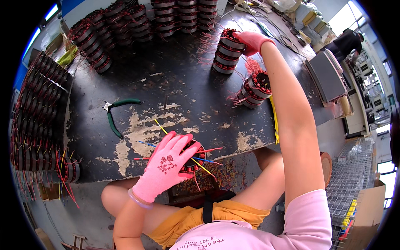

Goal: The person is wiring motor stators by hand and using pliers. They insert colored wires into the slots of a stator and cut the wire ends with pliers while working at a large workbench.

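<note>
My left hand (164, 164), in a pink glove, lies over a wound motor stator (191, 166) at the table's front edge, fingers closed over its top. Red, blue and yellow wires stick out from the stator on both sides. Farther off to the right, my gloved right hand (252, 42) grips the topmost stator of a stack (227, 55); the stack stands upright on the table. Its fingertips are partly hidden behind the stator's rim. Nearer to me is a shorter stator stack (252, 92), partly covered by my right forearm. Green-handled cutters (111, 106) lie spread on the left.
Stator stacks (137, 23) line the table's far side, and more rows (39, 112) fill its left side. Yellow sleeves or wires (274, 121) hang over the right edge. Wire scraps (225, 175) lie below the front edge. A person (345, 43) stands at the far right.
</note>
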Demonstrator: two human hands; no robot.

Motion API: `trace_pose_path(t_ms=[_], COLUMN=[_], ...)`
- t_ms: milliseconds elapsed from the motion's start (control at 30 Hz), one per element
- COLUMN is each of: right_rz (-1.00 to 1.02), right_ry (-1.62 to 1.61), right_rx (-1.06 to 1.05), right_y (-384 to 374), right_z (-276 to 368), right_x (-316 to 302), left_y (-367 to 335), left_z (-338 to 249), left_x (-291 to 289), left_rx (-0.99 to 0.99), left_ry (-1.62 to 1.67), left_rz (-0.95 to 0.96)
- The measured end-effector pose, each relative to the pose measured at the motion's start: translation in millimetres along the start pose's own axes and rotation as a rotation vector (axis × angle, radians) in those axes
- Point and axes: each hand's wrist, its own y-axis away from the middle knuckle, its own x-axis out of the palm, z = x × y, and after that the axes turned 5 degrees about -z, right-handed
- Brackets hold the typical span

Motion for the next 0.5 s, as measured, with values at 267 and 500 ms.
trace_pose_path(t_ms=[267, 500], right_rz=[0.156, -0.075], right_ry=[0.114, -0.081], right_rx=[-0.321, -0.210], right_y=[-65, -33], right_z=[18, 108], right_x=[23, 77], left_y=[-3, -1], left_z=[7, 14], left_x=[1, 4], left_rx=[0.055, 0.072], left_ry=[0.031, 0.048], left_rz=[0.028, 0.014])
